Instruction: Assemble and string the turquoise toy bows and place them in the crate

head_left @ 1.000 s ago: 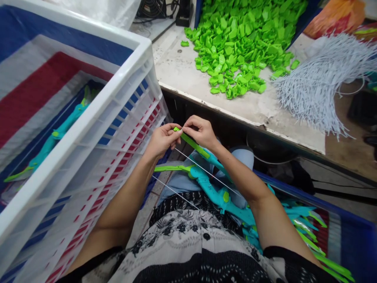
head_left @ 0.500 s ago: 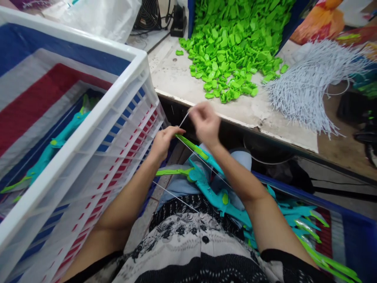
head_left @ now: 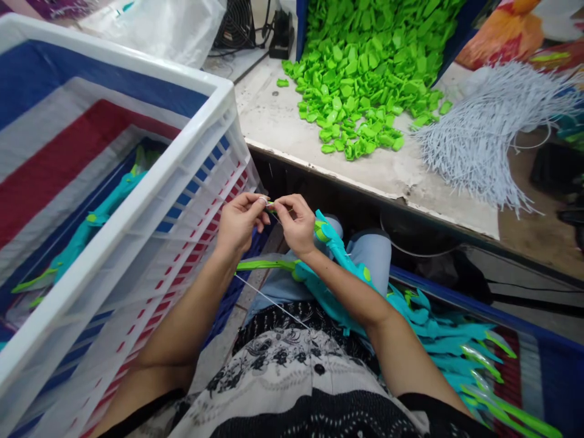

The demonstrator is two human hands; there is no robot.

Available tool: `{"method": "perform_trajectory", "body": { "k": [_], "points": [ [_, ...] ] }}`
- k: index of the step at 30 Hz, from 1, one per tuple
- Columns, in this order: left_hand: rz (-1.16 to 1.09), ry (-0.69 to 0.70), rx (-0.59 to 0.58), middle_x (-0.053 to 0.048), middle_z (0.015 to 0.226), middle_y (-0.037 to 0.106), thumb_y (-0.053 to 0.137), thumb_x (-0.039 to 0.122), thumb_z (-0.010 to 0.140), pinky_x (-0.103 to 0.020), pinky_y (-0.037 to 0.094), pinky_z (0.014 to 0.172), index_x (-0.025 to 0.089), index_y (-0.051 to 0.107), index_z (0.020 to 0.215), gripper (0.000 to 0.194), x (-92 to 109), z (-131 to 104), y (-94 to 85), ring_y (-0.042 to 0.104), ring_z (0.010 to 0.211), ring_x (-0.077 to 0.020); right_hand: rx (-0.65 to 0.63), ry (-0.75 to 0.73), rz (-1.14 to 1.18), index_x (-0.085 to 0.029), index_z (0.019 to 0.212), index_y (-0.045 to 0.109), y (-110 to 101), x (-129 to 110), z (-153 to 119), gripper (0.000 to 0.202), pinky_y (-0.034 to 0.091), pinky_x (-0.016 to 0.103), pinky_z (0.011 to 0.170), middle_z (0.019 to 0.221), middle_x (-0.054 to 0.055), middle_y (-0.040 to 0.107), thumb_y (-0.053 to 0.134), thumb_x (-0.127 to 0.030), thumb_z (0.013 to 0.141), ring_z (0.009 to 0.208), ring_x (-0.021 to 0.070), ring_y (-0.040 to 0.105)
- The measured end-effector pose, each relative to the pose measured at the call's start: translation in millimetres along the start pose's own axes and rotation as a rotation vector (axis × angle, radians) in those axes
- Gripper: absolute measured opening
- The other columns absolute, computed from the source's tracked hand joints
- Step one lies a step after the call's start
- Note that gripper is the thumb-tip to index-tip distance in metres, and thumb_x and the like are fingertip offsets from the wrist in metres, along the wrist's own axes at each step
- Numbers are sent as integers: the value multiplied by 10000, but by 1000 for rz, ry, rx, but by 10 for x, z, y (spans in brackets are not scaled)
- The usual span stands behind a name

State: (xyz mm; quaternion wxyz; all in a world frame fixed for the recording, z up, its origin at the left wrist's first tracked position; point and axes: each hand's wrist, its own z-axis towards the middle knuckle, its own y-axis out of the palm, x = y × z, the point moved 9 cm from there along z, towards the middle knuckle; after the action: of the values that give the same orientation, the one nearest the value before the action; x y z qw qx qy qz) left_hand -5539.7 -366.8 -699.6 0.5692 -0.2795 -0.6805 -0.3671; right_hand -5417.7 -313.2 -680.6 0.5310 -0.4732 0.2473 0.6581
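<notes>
Two teal toy bows with lime-green limbs lie across my lap; the upper toy bow (head_left: 340,246) runs under my right wrist toward my hands. My left hand (head_left: 238,222) is closed in a pinch at its green tip, a bit of white string (head_left: 263,199) looped by the thumb. Right against it, my right hand (head_left: 295,226) pinches the string at that same tip; the fingers hide most of the tip. The lower toy bow (head_left: 269,265) sits untouched, a taut white string (head_left: 274,302) running back from its end.
A white crate (head_left: 230,112) holding another teal bow stands at left. Ahead, a worktable (head_left: 301,155) bears a heap of green plastic pieces (head_left: 360,97) and a bundle of white strings (head_left: 483,134). At right, a blue bin (head_left: 561,365) holds several more bows.
My right hand, which was drawing the string up and away from the tip, has come down and left to meet my left hand. The upper bow has shifted slightly.
</notes>
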Motion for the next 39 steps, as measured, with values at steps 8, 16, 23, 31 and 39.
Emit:
{"method": "perform_trajectory", "body": {
  "k": [8,16,23,31,39],
  "points": [
    [-118,-179,-129,-22,591,623,799,347,555,-204,498,471,112,672,741,325,-128,2,44,582,515,-104,-63,-90,3,-239,947,669,38,-117,59,175,491,267,761,860,22,560,504,-273,901,816,119,564],
    [-133,-174,-42,5,571,602,742,288,586,-200,493,471,120,607,700,244,-141,-29,47,576,493,-96,-181,-154,-43,-225,1087,659,107,-131,72,269,475,235,756,892,23,556,450,-231,916,822,101,555],
    [-266,-225,-40,0,620,629,655,214,577,-261,545,640,121,593,615,118,-151,-18,104,612,608,-114,-190,-324,-185,-203,927,692,9,-270,135,194,468,238,727,858,31,564,516,-283,902,801,107,549],
    [-28,-104,-115,2,645,638,749,260,570,-223,502,540,126,676,752,237,-67,-58,129,580,553,-102,-215,-383,-298,-180,802,641,-41,-321,138,194,457,263,730,789,35,627,483,-241,896,765,125,571],
    [407,53,-132,-18,704,699,665,331,713,-216,465,614,146,723,745,197,-16,-76,95,597,644,-123,-275,-219,-211,-172,782,640,-96,-105,73,190,464,236,686,780,23,660,491,-235,882,713,108,594]
  ]
}}
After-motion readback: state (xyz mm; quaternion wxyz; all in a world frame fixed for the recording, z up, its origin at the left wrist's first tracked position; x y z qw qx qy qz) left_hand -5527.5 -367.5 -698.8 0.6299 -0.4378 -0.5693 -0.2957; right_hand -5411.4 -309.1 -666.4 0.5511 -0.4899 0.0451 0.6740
